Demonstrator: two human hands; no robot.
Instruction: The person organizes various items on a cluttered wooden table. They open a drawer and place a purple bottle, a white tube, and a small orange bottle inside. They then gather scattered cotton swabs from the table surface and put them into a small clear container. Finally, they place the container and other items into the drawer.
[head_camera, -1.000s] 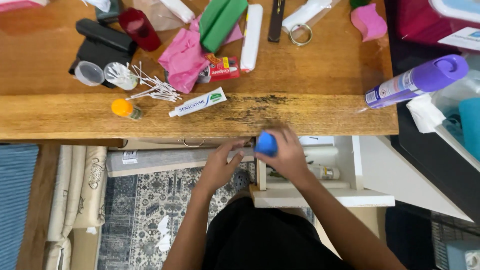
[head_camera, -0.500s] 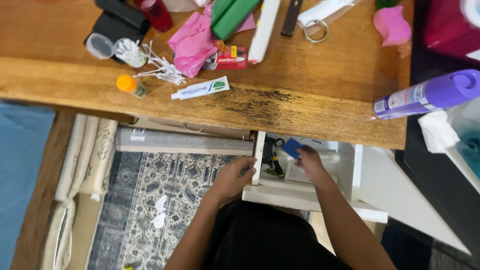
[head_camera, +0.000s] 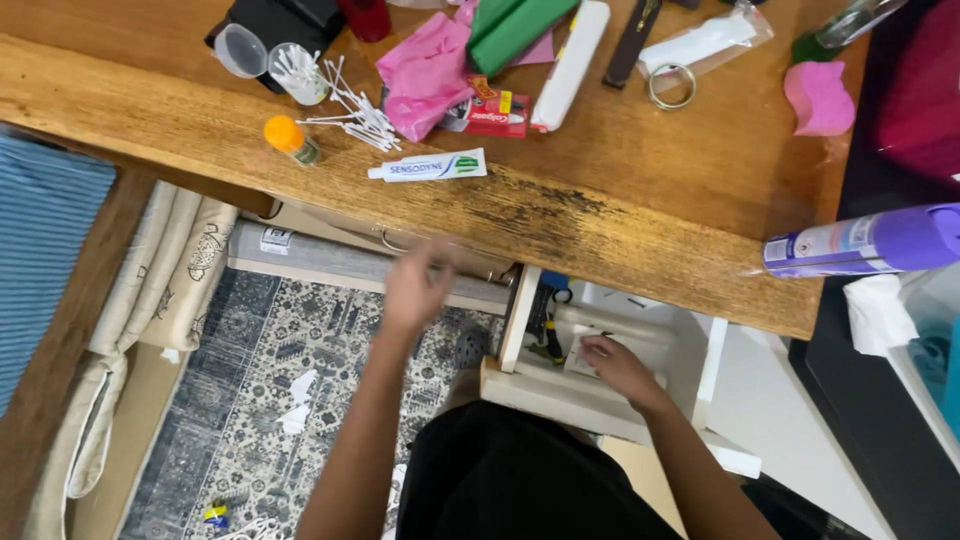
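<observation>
- Reaching into the open white drawer (head_camera: 712, 362), the right hand (head_camera: 618, 366) lies flat on a pale item by the front wall; whether it grips anything cannot be told.
- Left hand (head_camera: 418, 287) is blurred, fingers loosely spread and empty, below the wooden table's edge (head_camera: 600, 240), with free space above the rug (head_camera: 260, 400).

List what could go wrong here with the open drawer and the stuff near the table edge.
1. The right hand lies inside the open white drawer; pushing the drawer in now could pinch the fingers.
2. The left hand is raised and blurred just below the table edge; a bump might knock off the white toothpaste tube or the orange-capped bottle near that edge.
</observation>
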